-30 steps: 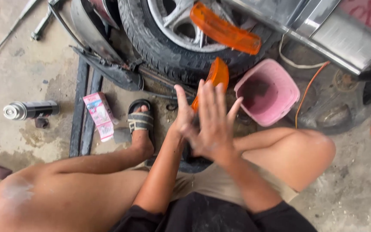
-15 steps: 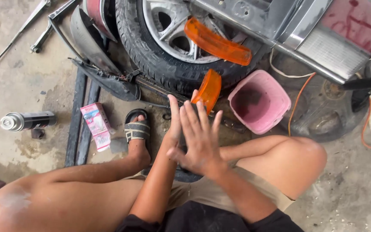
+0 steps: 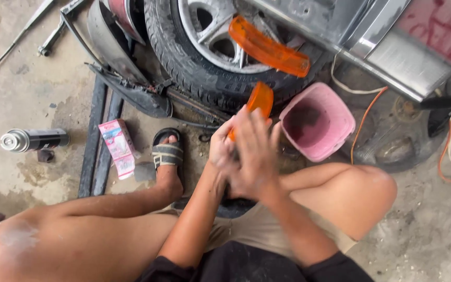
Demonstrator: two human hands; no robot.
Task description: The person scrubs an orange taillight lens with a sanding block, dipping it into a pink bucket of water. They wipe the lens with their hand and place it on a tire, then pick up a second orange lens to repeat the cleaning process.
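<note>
From the head view we judge the main risk to be the orange lamp lens [image 3: 257, 104] slipping from our palms and cracking on the concrete floor [image 3: 22, 104], since we hold it only by flat pressure and the motion blur hides any firm hold; it sits upright between our hands, just beside the pink bucket [image 3: 317, 125] and before the tyre [image 3: 184, 68]; our left hand [image 3: 223, 149] presses its lower edge, fingers nearly flat; our right hand [image 3: 254, 151] lies flat against it, fingers extended, so neither grip is closed around it; a spray can [image 3: 35, 140] lies well apart.
</note>
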